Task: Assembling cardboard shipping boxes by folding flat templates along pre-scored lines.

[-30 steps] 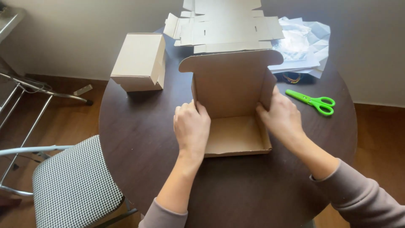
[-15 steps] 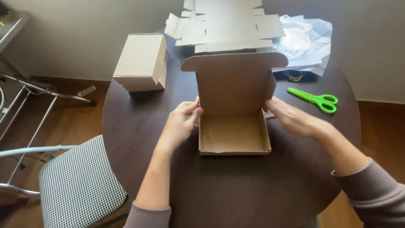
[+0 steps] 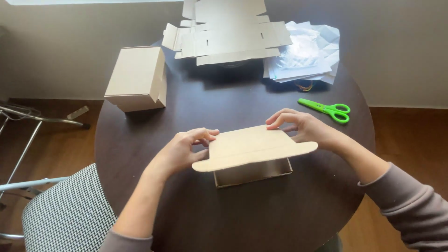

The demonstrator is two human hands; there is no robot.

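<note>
A small brown cardboard box (image 3: 254, 154) sits in the middle of a round dark table (image 3: 196, 205). Its lid is folded down over the base, with the front flap sticking out past the front wall. My left hand (image 3: 183, 150) holds the lid's left edge with thumb and fingers. My right hand (image 3: 303, 127) rests its fingertips on the lid's right rear corner. Both sleeves are grey.
A finished closed cardboard box (image 3: 137, 78) stands at the table's back left. Flat unfolded box blanks (image 3: 228, 30) lie at the back, with clear plastic bags (image 3: 305, 53) beside them. Green scissors (image 3: 329, 109) lie at the right. A checked chair seat (image 3: 70, 217) is at the lower left.
The lid, upright before, has been folded forward and down over the box base. Both hands moved from the base's sides up to the lid's edges.
</note>
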